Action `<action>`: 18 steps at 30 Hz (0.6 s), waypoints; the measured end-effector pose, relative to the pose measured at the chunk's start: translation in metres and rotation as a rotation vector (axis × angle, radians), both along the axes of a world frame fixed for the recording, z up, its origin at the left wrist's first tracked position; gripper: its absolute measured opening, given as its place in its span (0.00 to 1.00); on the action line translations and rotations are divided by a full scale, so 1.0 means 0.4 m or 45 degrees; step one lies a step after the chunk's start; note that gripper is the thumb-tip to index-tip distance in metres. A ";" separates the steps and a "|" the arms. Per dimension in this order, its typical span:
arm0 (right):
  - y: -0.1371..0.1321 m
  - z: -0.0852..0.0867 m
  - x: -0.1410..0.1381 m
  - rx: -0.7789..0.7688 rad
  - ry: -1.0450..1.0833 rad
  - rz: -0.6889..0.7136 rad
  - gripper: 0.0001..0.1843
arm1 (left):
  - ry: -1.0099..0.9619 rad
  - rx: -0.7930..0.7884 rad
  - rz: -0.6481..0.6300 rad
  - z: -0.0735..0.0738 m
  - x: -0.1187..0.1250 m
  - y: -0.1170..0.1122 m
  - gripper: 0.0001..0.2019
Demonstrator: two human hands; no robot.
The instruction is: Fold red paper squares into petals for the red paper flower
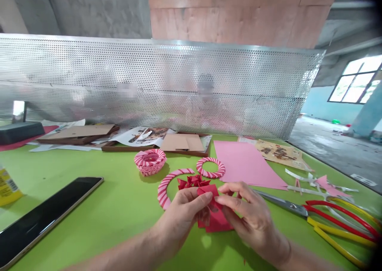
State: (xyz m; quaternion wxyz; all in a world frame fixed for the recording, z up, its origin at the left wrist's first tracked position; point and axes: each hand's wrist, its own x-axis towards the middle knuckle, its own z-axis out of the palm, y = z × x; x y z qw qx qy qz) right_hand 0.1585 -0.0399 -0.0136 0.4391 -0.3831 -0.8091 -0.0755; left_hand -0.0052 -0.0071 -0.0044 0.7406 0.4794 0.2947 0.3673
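Observation:
My left hand (pixel 184 215) and my right hand (pixel 247 215) meet over the green table (pixel 113 207), both pinching a folded piece of red paper (pixel 215 217). Their fingertips press together on its upper edge. Just beyond lies a small pile of folded red paper pieces (pixel 192 181) inside a pink-and-white striped paper ring (pixel 167 183). A smaller striped ring (pixel 210 168) and a small striped woven basket (pixel 149 161) sit farther back.
A pink paper sheet (pixel 244 163) lies right of the rings. Scissors with red and yellow handles (pixel 325 219) rest at the right beside paper scraps (pixel 316 181). A dark tablet (pixel 44 215) lies at left, a glue bottle (pixel 7 187) at the edge. A perforated metal screen (pixel 155 84) closes the table's back.

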 end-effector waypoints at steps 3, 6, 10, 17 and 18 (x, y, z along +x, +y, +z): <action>-0.002 0.013 0.007 0.024 -0.114 -0.010 0.11 | 0.021 0.038 0.000 -0.005 -0.003 0.004 0.09; -0.004 0.022 0.022 0.099 -0.309 0.059 0.11 | 0.026 0.055 0.005 -0.005 -0.003 0.005 0.09; -0.001 0.026 0.035 0.166 -0.437 0.101 0.09 | 0.012 0.075 -0.028 -0.007 -0.002 0.006 0.10; 0.007 0.000 0.032 0.113 -0.317 0.141 0.08 | 0.060 0.141 -0.053 -0.021 -0.001 0.011 0.11; 0.006 -0.003 0.032 0.087 -0.281 0.155 0.09 | 0.078 0.144 -0.049 -0.019 0.000 0.011 0.11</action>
